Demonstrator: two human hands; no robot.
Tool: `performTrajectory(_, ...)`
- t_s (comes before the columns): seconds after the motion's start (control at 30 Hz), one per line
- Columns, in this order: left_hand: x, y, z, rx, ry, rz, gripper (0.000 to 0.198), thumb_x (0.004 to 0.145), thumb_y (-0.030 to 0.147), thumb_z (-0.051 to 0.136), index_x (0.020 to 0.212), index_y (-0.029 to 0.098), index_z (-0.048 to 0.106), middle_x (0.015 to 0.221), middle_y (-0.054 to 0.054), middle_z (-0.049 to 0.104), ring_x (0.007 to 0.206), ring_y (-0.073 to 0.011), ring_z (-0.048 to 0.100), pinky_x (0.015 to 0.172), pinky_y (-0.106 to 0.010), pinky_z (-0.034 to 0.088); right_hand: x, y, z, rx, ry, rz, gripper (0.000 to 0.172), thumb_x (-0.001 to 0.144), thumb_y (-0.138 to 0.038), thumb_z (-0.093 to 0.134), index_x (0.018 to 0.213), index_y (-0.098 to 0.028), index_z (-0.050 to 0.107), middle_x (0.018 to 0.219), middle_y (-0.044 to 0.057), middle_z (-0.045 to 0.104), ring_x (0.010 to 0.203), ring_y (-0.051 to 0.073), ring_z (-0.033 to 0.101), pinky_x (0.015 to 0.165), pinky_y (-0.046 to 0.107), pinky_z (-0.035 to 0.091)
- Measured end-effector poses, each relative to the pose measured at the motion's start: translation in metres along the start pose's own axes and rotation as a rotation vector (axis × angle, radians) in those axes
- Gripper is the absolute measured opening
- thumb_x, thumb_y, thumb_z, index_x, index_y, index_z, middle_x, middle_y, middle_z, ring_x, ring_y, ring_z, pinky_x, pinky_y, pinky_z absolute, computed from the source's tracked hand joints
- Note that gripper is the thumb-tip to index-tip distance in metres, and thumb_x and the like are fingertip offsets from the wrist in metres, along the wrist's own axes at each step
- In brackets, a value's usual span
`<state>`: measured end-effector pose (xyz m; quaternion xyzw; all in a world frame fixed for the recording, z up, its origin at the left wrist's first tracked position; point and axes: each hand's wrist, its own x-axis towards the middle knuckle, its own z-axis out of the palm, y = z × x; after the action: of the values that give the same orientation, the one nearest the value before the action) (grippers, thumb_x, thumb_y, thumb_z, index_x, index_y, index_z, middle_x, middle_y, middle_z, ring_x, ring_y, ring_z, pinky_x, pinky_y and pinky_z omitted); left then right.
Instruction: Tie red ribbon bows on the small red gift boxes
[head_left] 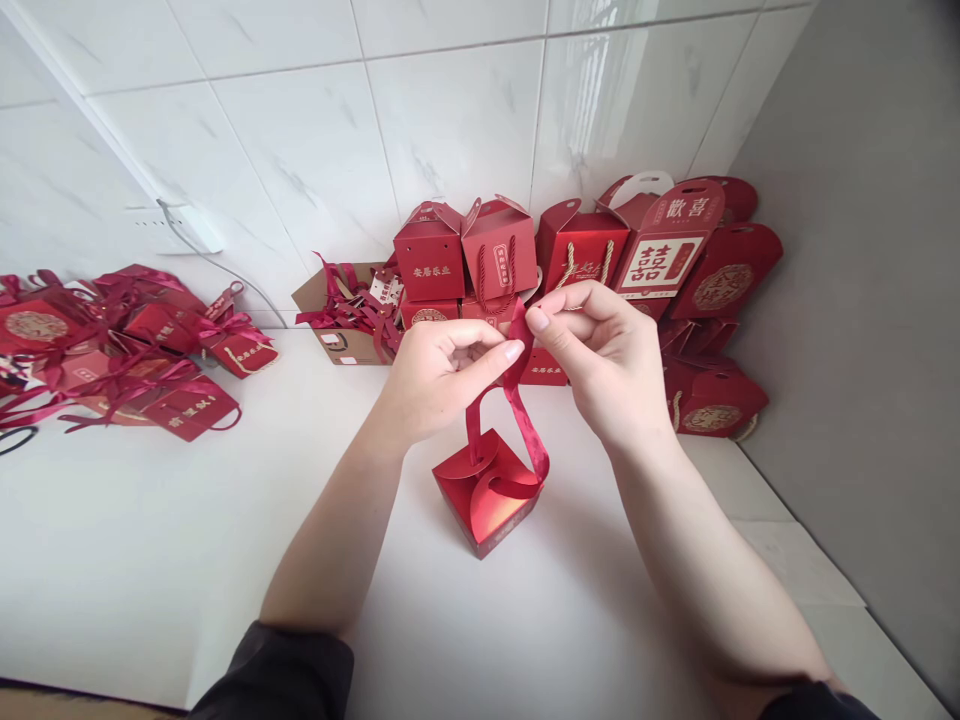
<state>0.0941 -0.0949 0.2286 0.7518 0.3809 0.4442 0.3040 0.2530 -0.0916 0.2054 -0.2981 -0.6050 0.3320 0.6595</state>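
Note:
A small red gift box [491,495] sits on the white table below my hands, its top flaps folded inward. Dark red ribbon [528,430] passes through the flaps and rises in two strands to my fingers. My left hand [450,375] is closed, thumb against the forefinger, pinching the ribbon. My right hand [611,355] pinches the ribbon's upper part between thumb and fingertips, just right of the left hand. The ribbon's ends are partly hidden behind my fingers.
Red gift boxes [427,255] stand stacked along the tiled wall [457,120]. A cardboard box [352,345] of loose ribbons stands beside them. Ribboned boxes [187,405] lie piled at the left. A grey panel [862,300] bounds the right side. A cable [217,258] runs down the wall.

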Motion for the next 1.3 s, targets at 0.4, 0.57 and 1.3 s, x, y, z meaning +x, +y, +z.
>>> performTrajectory(0.4, 0.001, -0.002, 0.003, -0.017, 0.052, 0.052, 0.025, 0.085, 0.035, 0.062, 0.069, 0.017, 0.065, 0.063, -0.001, 0.056, 0.058, -0.0114, 0.051, 0.054, -0.026, 0.043, 0.001, -0.003, -0.003, 0.029, -0.091, 0.099, 0.025, 0.086, -0.044, 0.065, 0.099, -0.023, 0.062, 0.075, 0.000, 0.065, 0.074, 0.016, 0.064, 0.067, 0.028, 0.053)
performTrajectory(0.57, 0.001, -0.003, 0.002, 0.042, 0.079, 0.089, 0.022, 0.084, 0.034, 0.063, 0.069, 0.018, 0.068, 0.058, 0.001, 0.053, 0.052, -0.0100, 0.046, 0.048, -0.026, 0.036, 0.002, -0.006, -0.008, -0.018, -0.196, 0.078, 0.026, 0.082, -0.044, 0.069, 0.079, -0.019, 0.065, 0.077, 0.001, 0.065, 0.072, 0.014, 0.060, 0.066, 0.025, 0.049)
performTrajectory(1.3, -0.008, 0.009, 0.010, 0.080, -0.026, 0.024, 0.024, 0.084, 0.035, 0.063, 0.069, 0.018, 0.070, 0.063, -0.002, 0.065, 0.059, -0.0141, 0.059, 0.054, -0.026, 0.046, -0.003, -0.016, -0.007, -0.083, 0.026, -0.062, 0.017, 0.085, -0.040, 0.067, 0.083, -0.024, 0.065, 0.076, 0.002, 0.066, 0.071, 0.016, 0.062, 0.059, 0.029, 0.051)
